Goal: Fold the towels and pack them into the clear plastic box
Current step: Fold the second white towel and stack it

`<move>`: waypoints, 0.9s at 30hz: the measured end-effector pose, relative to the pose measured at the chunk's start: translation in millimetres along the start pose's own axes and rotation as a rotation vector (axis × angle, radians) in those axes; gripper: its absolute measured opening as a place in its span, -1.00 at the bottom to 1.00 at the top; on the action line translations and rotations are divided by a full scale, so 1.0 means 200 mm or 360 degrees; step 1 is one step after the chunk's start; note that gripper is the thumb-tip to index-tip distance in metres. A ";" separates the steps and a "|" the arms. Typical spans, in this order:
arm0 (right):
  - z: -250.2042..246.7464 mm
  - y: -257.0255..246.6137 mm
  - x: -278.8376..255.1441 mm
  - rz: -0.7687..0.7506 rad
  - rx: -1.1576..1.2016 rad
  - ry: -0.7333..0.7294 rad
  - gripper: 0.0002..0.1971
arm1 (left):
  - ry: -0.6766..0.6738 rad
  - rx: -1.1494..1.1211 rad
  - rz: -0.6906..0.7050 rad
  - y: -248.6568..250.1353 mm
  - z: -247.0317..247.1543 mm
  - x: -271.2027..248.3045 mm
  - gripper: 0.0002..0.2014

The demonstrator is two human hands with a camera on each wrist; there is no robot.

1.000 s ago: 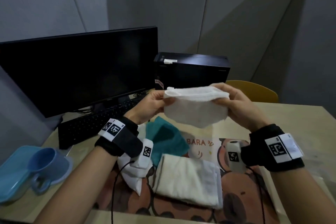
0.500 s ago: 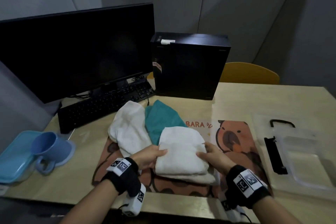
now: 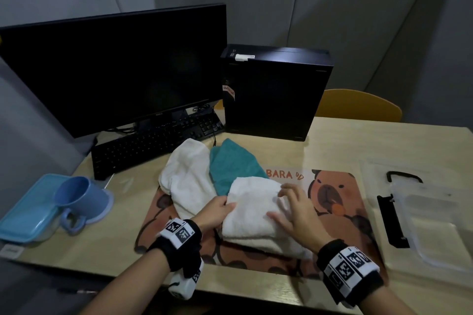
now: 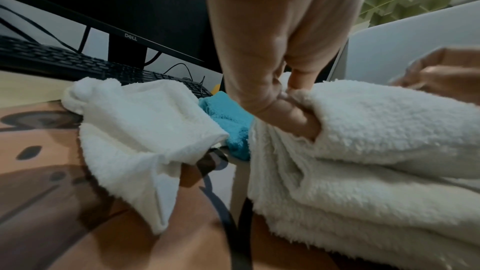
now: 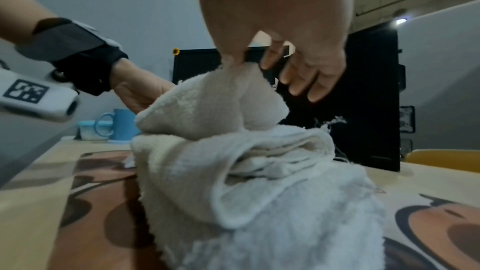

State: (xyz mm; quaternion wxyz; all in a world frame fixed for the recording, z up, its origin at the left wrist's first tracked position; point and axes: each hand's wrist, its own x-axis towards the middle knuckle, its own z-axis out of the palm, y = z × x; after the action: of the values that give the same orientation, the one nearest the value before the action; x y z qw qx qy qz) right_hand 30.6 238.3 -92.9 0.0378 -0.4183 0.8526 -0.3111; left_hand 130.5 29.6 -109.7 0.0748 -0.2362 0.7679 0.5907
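The folded white towel [image 3: 252, 208] lay between the hands on another towel [image 3: 276, 245]. The left hand [image 3: 215, 212] gripped its edge, the right hand [image 3: 294, 208] pinched a corner — fingers otherwise spread. It looked soft, light and floppy, best lifted from both ends toward the clear box [image 3: 432, 222] right of the right hand.

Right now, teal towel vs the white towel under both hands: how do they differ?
The teal towel is blue-green; the folded white towel is off-white. The teal towel lies loose and untouched behind, while the folded white towel sits atop a second folded white one. The left hand holds the white towel's left edge and the right hand pinches its top; neither touches the teal towel. Both are fluffy and outside the clear plastic box.
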 end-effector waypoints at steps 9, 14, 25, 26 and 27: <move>0.04 0.07 0.02 -0.0001 -0.0418 -0.1014 -0.31 | 0.0186 0.0560 0.0611 0.10 -0.07 0.00 -0.67; -0.09 0.05 0.14 0.0237 0.0120 -0.0922 -0.68 | -0.0448 0.0193 0.0274 0.12 -0.08 0.06 -0.52; 0.06 0.14 0.48 0.1293 0.0207 -0.0577 -0.44 | 0.0042 -0.0101 -0.0150 0.13 -0.05 0.28 -0.59; 0.06 0.13 0.49 0.1324 0.0222 -0.0636 -0.39 | 0.0085 -0.0017 -0.0256 0.13 -0.04 0.32 -0.55; 0.06 0.12 0.51 0.1350 0.0272 -0.0692 -0.36 | 0.0088 -0.0002 -0.0366 0.13 -0.04 0.34 -0.50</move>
State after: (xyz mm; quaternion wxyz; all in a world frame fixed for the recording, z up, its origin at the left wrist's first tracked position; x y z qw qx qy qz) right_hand -48.1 168.9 -96.8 0.3729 -0.0844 0.8917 -0.2425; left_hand 60.0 7.6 -110.7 0.1206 -0.3390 0.7371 0.5720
